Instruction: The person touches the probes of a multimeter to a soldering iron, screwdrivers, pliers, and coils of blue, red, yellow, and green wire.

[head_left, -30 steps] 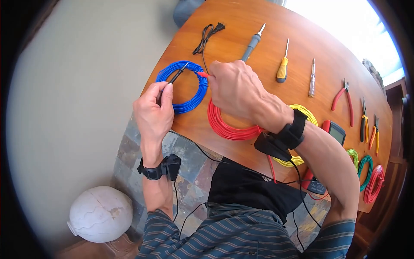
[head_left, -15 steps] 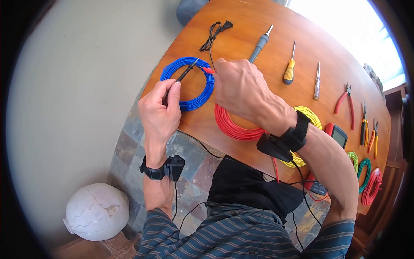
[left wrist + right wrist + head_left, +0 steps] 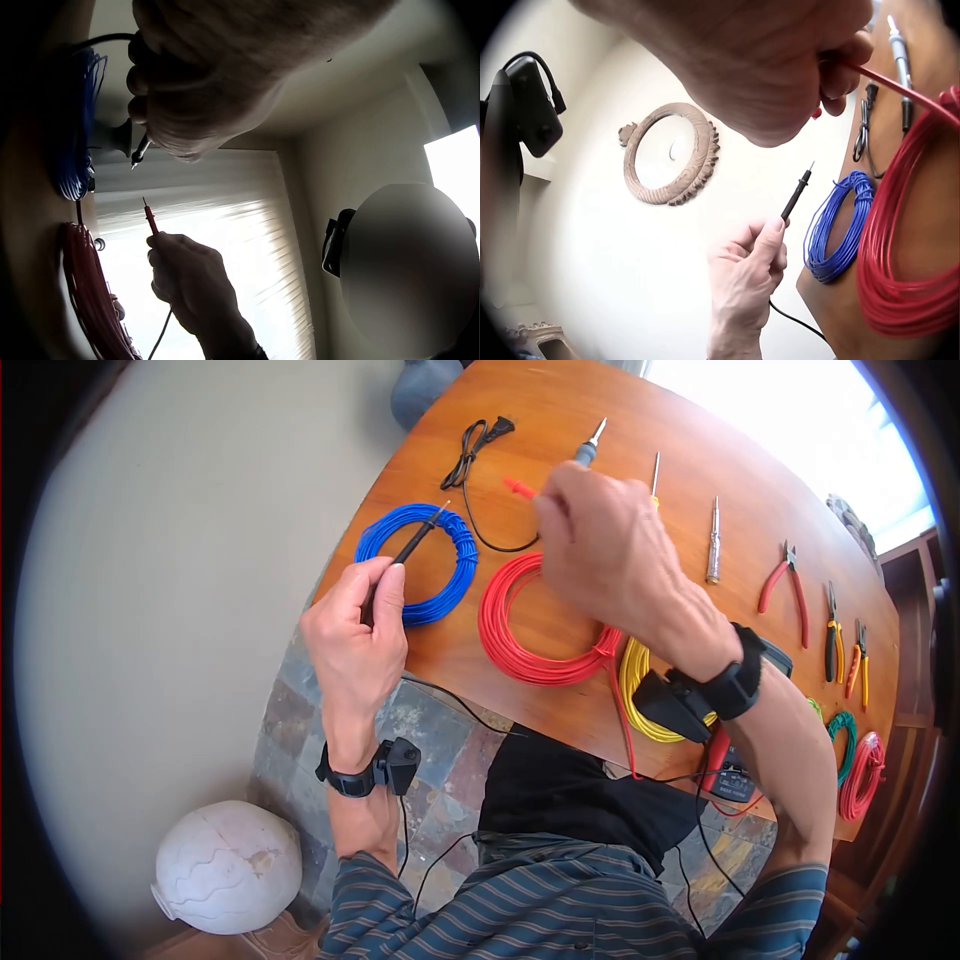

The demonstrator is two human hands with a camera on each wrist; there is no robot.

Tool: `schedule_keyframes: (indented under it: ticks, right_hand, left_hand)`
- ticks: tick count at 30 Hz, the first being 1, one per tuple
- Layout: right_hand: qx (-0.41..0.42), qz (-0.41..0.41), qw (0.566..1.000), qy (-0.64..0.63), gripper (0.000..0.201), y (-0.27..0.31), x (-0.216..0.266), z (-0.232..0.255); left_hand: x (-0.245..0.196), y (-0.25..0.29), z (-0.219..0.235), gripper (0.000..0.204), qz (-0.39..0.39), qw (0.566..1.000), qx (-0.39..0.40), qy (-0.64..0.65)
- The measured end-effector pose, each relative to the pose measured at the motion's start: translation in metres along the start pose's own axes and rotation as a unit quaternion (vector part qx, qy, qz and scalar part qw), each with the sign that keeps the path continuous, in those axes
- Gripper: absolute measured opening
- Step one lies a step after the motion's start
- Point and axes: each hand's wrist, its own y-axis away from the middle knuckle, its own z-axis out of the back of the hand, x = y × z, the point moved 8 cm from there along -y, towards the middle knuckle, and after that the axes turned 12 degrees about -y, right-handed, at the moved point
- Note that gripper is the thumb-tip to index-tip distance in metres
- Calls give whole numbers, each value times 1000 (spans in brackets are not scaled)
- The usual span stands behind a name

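Thumb and fingers of my left hand [image 3: 355,625] grip a black test probe [image 3: 418,538], its metal tip pointing up and away over the blue wire coil [image 3: 463,565]. My right hand [image 3: 625,555] holds a red test probe [image 3: 519,488], whose red end shows past the fingers in the head view. The two probe tips stand apart. In the right wrist view a red lead [image 3: 900,88] runs from the right hand. Below that hand lie a red wire coil [image 3: 510,650] and a yellow coil [image 3: 632,690]. My right forearm partly hides a red and dark multimeter [image 3: 735,782].
Behind the right hand lies a soldering iron [image 3: 588,450] with its black cord and plug [image 3: 497,428]. Rightward come a tester screwdriver [image 3: 714,545], red-handled cutters [image 3: 790,575], pliers [image 3: 835,635] and small coils [image 3: 862,775]. A white round pot [image 3: 228,868] stands on the floor at left.
My right hand has moved right with the red probe, so the gap to the black probe's tip has widened. The left hand keeps its grip and has shifted little.
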Motion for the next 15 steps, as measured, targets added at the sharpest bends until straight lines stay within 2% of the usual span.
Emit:
schedule_keyframes:
  ticks: [2,7,9,10,11,12,13,14,15]
  right_hand:
    - [-86,27,996,-29,22,6,-2,30]
    - [-175,43,983,26,22,-3,-39,88]
    - [-223,5,974,23,21,-10,-67,110]
    - [-227,5,974,25,21,-15,-79,116]
    - [-197,-50,979,-22,21,-21,-101,114]
    - [-166,-105,978,-70,21,-25,-121,109]
    - [-164,-110,980,-37,25,-27,-131,108]
    - [-169,-110,979,-36,25,-28,-137,106]
    - [-158,-102,982,-18,24,-31,-139,100]
  left_hand:
    - [-10,2,0,8,-5,1000,8,14]
    - [-51,-24,4,9,-55,994,14,92]
    - [-74,-50,-2,10,-85,992,20,95]
    - [-83,-63,-9,11,-112,989,25,95]
    - [-86,-79,-18,11,-116,988,26,98]
    - [-87,-96,-42,14,-107,985,107,87]
    - [-88,-111,-65,16,-99,974,188,74]
    - [-85,-128,-82,16,-103,974,188,75]
    - [-75,-141,-112,18,-103,965,230,67]
